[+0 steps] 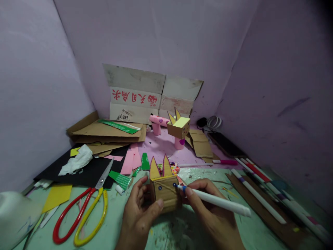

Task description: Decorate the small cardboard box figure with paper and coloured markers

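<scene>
A small cardboard box (169, 200) with two pointed yellow ears edged in purple faces up near the front centre. Two dark blue dots mark its face like eyes. My left hand (142, 211) grips the box from the left, thumb on its front. In my right hand (208, 208) is a white marker (221, 201), its blue tip at the right eye dot. Behind stands a pink figure (160, 121) with a similar eared cardboard head (179, 127).
Red and yellow scissors (90, 208) lie at left, near crumpled white tissue (78, 159) and paper scraps. Markers (260, 196) and brown strips lie at right, below a dark phone (226, 144). Folded cardboard (109, 132) sits at back left. A white container (15, 218) stands front left.
</scene>
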